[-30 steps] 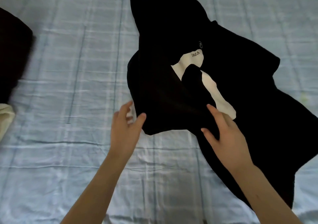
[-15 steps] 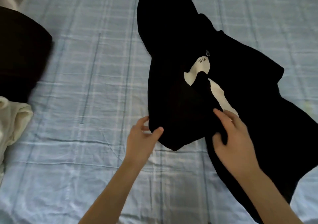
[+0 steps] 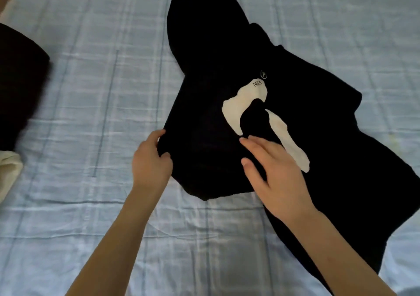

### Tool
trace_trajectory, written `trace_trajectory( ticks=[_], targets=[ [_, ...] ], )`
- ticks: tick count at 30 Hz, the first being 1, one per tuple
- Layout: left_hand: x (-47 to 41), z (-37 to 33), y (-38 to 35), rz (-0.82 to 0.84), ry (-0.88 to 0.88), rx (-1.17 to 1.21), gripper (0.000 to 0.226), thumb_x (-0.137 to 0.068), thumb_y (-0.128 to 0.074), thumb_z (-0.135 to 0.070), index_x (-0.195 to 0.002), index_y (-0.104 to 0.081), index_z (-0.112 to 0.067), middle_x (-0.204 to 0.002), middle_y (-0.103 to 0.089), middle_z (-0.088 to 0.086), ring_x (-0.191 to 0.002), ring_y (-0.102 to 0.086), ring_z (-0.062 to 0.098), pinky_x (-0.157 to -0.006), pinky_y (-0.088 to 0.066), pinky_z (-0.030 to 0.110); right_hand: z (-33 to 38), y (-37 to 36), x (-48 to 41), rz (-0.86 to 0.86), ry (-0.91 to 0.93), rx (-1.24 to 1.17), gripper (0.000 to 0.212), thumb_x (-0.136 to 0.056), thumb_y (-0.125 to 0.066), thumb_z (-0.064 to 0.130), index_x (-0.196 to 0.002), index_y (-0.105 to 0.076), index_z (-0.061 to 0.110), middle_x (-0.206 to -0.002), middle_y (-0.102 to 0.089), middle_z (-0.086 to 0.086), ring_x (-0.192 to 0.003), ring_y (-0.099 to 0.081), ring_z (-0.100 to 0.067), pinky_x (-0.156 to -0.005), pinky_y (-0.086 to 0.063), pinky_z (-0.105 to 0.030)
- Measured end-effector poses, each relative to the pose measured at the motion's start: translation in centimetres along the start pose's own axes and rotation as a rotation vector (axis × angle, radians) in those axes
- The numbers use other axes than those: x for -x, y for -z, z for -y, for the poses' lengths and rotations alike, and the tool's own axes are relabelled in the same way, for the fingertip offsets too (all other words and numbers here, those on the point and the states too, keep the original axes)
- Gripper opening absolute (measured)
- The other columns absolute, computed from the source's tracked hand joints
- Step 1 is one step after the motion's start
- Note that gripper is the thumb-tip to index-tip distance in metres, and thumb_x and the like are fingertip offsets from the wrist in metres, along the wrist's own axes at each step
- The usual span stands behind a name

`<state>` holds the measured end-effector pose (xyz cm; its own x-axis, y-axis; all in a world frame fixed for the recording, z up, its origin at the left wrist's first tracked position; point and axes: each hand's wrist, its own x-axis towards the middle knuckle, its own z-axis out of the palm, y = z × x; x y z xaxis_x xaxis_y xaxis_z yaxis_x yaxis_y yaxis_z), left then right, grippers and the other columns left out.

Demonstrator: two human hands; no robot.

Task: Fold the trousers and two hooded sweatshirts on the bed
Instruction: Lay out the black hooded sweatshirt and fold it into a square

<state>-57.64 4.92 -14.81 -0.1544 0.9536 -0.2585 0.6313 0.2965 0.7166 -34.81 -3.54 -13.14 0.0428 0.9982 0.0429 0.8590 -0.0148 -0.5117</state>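
Across the pale blue checked bed sheet [image 3: 91,95], a black hooded sweatshirt [image 3: 306,86] lies rumpled right of centre, its hood pointing away. At the left edge sits a dark garment [image 3: 18,86], with a cream garment [image 3: 9,170] just below it. The left hand [image 3: 151,159] pinches the sweatshirt's near-left edge between curled fingers and thumb. The right hand [image 3: 275,175] rests flat on the cloth, fingers straight and spread, touching the white print [image 3: 238,109] marked PAKA.

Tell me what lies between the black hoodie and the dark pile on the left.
Only bare checked sheet, seen in the head view; the hoodie and pile lie apart.
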Motion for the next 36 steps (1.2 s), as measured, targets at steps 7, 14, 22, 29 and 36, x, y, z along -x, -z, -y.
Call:
trace_trajectory(
  ticks=[7, 14, 22, 29, 36],
  targets=[
    [0.3, -6.8, -8.0, 0.014, -0.698, -0.433, 0.054, -0.101, -0.035, -0.038, -0.153, -0.032, -0.023, -0.16, -0.027, 0.008, -0.148, -0.022, 0.031, -0.12, -0.018, 0.049, -12.6, 0.5, -1.5, 0.039, -0.232, 0.461, 0.055, -0.102, -0.029, 0.046, -0.156, -0.026, 0.036, -0.165, -0.024, 0.0, -0.152, -0.016, -0.031, -0.117, -0.017, -0.064],
    [-1.4, -5.3, -13.0, 0.327, -0.504, -0.791, 0.064, -0.093, -0.016, -0.052, -0.145, -0.046, -0.029, -0.151, -0.044, 0.003, -0.14, -0.039, 0.025, -0.114, -0.031, 0.047, -15.2, 2.7, -2.3, -0.02, -0.112, 0.283, 0.05, -0.101, -0.037, 0.039, -0.149, -0.042, 0.029, -0.152, -0.044, 0.002, -0.137, -0.041, -0.02, -0.105, -0.037, -0.047],
    [-6.6, -21.2, -19.1, 0.171, -0.753, -0.25, 0.042, -0.101, -0.05, -0.027, -0.142, -0.051, -0.019, -0.147, -0.047, 0.0, -0.135, -0.04, 0.02, -0.111, -0.025, 0.025, -22.8, 11.8, -10.6, -0.32, -0.378, -0.119, 0.05, -0.099, -0.057, 0.03, -0.147, -0.045, 0.029, -0.14, -0.048, -0.005, -0.127, -0.044, -0.022, -0.099, -0.03, -0.022],
    [-10.0, -23.6, -26.7, 0.404, -0.561, -0.524, 0.048, -0.102, -0.032, -0.05, -0.146, -0.042, -0.034, -0.155, -0.038, -0.007, -0.149, -0.018, 0.02, -0.121, -0.002, 0.045, -25.2, 9.8, -14.7, -0.061, -0.454, -0.468, 0.049, -0.086, -0.074, 0.017, -0.133, -0.061, 0.021, -0.114, -0.067, 0.012, -0.106, -0.062, 0.0, -0.095, -0.047, -0.02],
    [-7.3, -23.5, -19.3, 0.384, -0.163, 0.187, 0.023, -0.098, -0.049, -0.048, -0.108, -0.068, -0.04, -0.11, -0.069, -0.017, -0.104, -0.06, -0.004, -0.096, -0.04, 0.021, -19.5, 10.3, -12.1, -0.251, -0.018, -0.34, 0.051, -0.088, -0.066, 0.001, -0.131, -0.061, 0.027, -0.124, -0.063, 0.015, -0.11, -0.059, -0.007, -0.098, -0.045, -0.023]
  ],
)
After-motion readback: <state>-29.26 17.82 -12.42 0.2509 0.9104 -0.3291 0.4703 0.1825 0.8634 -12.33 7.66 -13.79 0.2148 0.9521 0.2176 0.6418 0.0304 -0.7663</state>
